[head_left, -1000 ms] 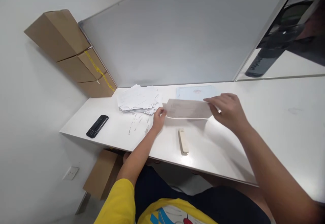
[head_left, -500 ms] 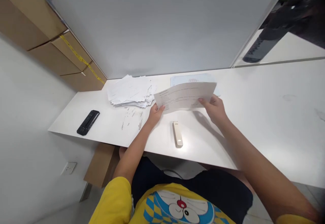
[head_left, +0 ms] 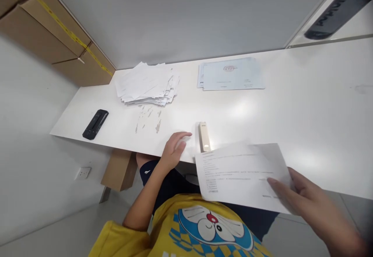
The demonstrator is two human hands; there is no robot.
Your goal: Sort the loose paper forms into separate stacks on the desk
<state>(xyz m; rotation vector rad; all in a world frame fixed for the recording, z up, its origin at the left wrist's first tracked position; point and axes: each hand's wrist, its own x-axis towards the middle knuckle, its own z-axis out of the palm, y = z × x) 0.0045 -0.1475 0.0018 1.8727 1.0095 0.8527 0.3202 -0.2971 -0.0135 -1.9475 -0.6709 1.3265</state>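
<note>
Pinched in my right hand (head_left: 305, 195) are printed sheets of paper (head_left: 241, 175), held over the table's front edge; I cannot tell how many sheets there are. My left hand (head_left: 174, 150) holds nothing, its thumb and fingers apart, near the table's front edge. Between that hand and the sheets lies a cream-coloured stapler (head_left: 204, 137) on the white table, its near end close to the paper's upper edge.
A messy stack of papers (head_left: 145, 84) lies at the back left. Light blue printed sheets (head_left: 233, 76) lie at the back right. A black flat device (head_left: 95, 124) rests at the left end of the table (head_left: 291, 105). Cardboard boxes (head_left: 96, 65) stand against the wall.
My left hand has let go of the paper and moved down. My right hand has brought the sheets toward my body and to the right, uncovering the light blue sheets. The view has shifted.
</note>
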